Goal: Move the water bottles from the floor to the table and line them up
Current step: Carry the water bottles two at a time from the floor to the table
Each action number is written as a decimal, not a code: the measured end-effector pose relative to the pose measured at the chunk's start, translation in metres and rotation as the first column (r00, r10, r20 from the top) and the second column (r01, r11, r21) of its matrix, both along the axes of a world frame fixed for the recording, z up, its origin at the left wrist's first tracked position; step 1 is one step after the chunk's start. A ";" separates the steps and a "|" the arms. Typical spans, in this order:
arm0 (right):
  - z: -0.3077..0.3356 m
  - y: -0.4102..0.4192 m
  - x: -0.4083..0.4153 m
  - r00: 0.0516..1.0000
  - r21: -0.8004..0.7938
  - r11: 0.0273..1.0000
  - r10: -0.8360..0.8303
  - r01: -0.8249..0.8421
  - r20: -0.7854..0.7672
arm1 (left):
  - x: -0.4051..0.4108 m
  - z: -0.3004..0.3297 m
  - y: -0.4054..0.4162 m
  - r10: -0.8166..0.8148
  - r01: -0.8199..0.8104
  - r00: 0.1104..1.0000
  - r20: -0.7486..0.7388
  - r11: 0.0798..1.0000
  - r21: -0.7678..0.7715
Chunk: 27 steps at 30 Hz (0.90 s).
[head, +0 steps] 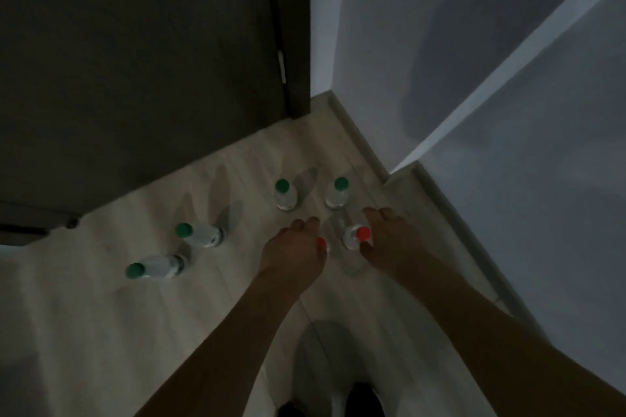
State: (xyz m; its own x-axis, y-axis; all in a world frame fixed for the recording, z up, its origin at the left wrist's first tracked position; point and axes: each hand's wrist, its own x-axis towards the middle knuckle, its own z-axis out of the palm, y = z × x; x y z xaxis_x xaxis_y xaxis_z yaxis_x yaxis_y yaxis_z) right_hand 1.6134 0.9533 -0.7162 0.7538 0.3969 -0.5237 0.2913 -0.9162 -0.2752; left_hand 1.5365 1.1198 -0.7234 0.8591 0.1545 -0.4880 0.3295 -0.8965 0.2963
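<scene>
Pale floor (pixel 101 332) by dark door (pixel 135 61) | our left hand (pixel 291 254), right hand (pixel 389 244) each grip a red-capped bottle (pixel 355 239) | four green-capped bottles (pixel 286 196) stand farther left.

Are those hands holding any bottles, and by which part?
Each hand reaches a red-capped bottle near its neck: left hand at one, right hand at the other. Whether either grip has closed cannot be told.

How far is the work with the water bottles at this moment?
Done: nothing visible; no table or lined-up bottle is in view. In hand: the left hand and right hand each reach onto a red-capped bottle on the floor; whether either is firmly gripped is unclear. Left: four green-capped bottles stand on the floor.
</scene>
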 end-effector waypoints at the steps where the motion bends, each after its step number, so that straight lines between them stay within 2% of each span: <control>1: -0.033 -0.001 0.004 1.000 -0.014 1.000 0.002 -0.002 -0.007 | 0.005 -0.035 -0.005 -0.007 0.007 1.000 -0.012 1.000 0.004; 5: -0.128 -0.003 0.006 0.999 -0.122 0.993 -0.006 0.000 -0.053 | 0.008 -0.139 -0.016 -0.016 0.021 0.997 -0.074 0.998 0.068; 7: -0.152 -0.002 0.005 0.999 -0.105 0.994 -0.025 0.023 -0.022 | 0.002 -0.167 -0.017 0.000 0.000 1.000 0.009 0.997 0.083; 9: -0.160 -0.001 0.006 0.998 -0.058 0.996 -0.060 0.062 0.026 | -0.005 -0.179 -0.015 0.023 -0.028 0.993 0.112 0.999 0.042; 12: -0.145 -0.002 0.003 0.998 -0.046 0.997 -0.055 0.056 0.027 | -0.014 -0.166 -0.007 0.095 -0.091 0.990 0.103 0.995 -0.045; 14: -0.118 -0.003 -0.003 0.999 -0.037 0.998 -0.051 0.051 0.011 | -0.019 -0.139 -0.002 0.152 -0.147 0.985 0.083 0.987 -0.070; 18: -0.030 -0.006 -0.009 0.998 0.014 0.998 -0.059 0.059 -0.015 | -0.028 -0.049 0.003 0.203 -0.195 0.969 0.142 0.979 -0.065; 22: 0.092 -0.003 -0.013 0.997 0.028 0.998 -0.055 0.057 -0.048 | -0.041 0.073 0.013 0.280 -0.273 0.947 0.159 0.960 -0.060; 27: 0.277 0.001 -0.024 0.997 0.123 0.991 -0.060 0.053 0.055 | -0.052 0.259 0.018 0.334 -0.324 0.914 0.229 0.942 -0.083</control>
State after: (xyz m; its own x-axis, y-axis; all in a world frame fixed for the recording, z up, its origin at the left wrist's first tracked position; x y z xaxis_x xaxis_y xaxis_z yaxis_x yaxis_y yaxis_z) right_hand 1.5890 0.9541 -0.4393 0.8049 0.4105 -0.4285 0.2589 -0.8927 -0.3690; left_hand 1.4841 1.1373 -0.4642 0.8543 0.4319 -0.2893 0.5193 -0.7342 0.4374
